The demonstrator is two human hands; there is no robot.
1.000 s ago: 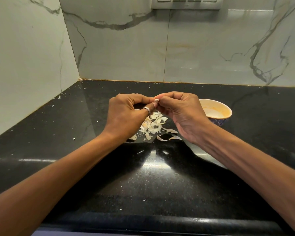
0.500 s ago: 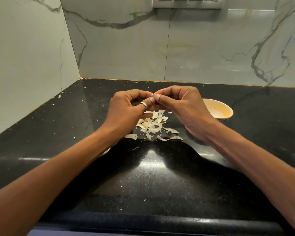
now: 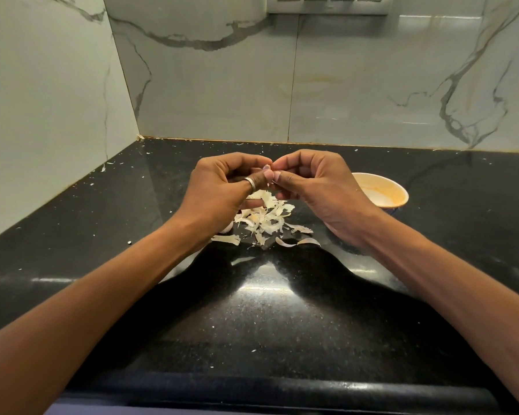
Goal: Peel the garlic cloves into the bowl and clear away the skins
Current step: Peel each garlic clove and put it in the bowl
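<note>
Garlic clove raised, pinched between fingers

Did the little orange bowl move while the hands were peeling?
No. The bowl sits in the same spot on the black counter, just as close to the back wall as before.

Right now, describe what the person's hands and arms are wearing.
Both forearms are bare, with no sleeves, watch or bracelet in view. There are no gloves. The left hand wears a plain silver-coloured ring, on what looks like the thumb. The right hand shows no ring on the fingers visible.
</note>
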